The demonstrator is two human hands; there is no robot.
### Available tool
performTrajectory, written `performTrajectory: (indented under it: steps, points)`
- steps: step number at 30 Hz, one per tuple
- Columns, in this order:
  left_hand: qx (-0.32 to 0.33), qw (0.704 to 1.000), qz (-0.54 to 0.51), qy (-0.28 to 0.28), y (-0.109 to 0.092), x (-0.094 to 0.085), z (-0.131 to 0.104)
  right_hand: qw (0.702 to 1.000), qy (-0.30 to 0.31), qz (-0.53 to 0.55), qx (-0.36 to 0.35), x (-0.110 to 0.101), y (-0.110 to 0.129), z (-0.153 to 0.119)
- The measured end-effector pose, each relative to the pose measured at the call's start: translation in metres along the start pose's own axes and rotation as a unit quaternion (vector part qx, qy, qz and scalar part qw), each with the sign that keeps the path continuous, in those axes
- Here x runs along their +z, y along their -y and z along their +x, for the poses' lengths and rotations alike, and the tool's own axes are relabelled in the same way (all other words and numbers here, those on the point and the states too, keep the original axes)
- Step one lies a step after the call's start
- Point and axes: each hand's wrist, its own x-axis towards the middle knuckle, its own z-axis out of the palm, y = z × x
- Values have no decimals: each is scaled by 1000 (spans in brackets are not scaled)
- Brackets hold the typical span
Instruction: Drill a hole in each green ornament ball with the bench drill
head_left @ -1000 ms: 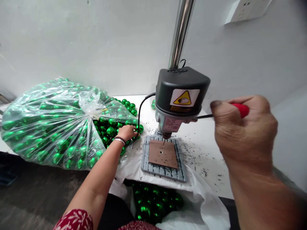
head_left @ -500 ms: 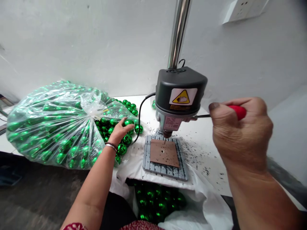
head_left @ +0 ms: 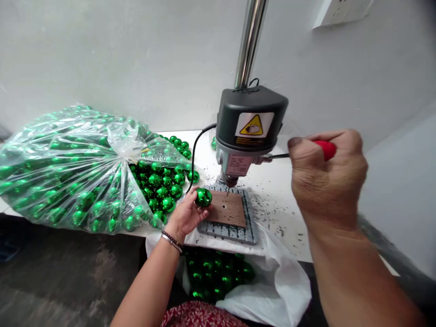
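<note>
Between its fingers my left hand (head_left: pixel 189 213) holds a shiny green ball (head_left: pixel 204 197), over the left edge of a brown board (head_left: pixel 231 214). The board has a small hole and lies on the slotted grey base (head_left: pixel 250 234) of a drill press. Above it hangs the black drill head (head_left: pixel 252 116), its bit pointing down near the hole without touching the board. My right hand (head_left: pixel 327 177) is wrapped round the red knob (head_left: pixel 326 150) of the press lever, right of the drill head.
A large clear bag (head_left: pixel 64 181) of green balls lies at the left, its torn side showing loose balls. Below the table edge, a white bag (head_left: pixel 282 290) holds more balls. Dark shavings dot the white table (head_left: pixel 293 218). A black cable (head_left: pixel 193 159) runs beside the drill.
My left hand has moved right, from the loose balls to the board, and now holds a green ball. My right hand stays on the red knob. The view has shifted slightly.
</note>
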Motion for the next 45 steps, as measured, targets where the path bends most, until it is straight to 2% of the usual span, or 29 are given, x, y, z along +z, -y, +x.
performTrajectory:
  steps: [4,7,11,13,18,24,27,32,35,38,40,45]
  points:
    - [46,996,73,-17,0,-2,1,1000,-6,6,-4,1,-3,-2]
    - [102,976,193,-11,0,-1,4,1000,-6,16,-4,1,-3,-3]
    - [186,903,388,-16,5,3,11,1000,-8,22,-16,2,-3,-3]
    - [207,867,453,-18,9,5,16,1000,-7,20,-12,1,-3,-3]
    - [198,825,529,2,17,6,30,1000,10,24,-8,0,-1,-3]
    - [189,790,583,-14,15,10,36,1000,22,13,-9,-1,-1,-2]
    - [189,752,630,-31,11,13,35,1000,26,4,-8,-2,1,-2]
    - [209,678,704,-26,8,23,31,999,31,-3,-8,-2,2,-2]
    - [208,645,735,-22,9,31,27,999,27,-8,-33,-2,-3,-3]
    - [198,635,746,-17,10,36,23,997,10,16,-72,-1,-10,-5]
    - [185,641,745,-17,10,37,23,997,8,20,-72,-1,-12,-6]
    - [175,691,701,-7,12,31,28,999,14,17,-32,-5,-8,-12]
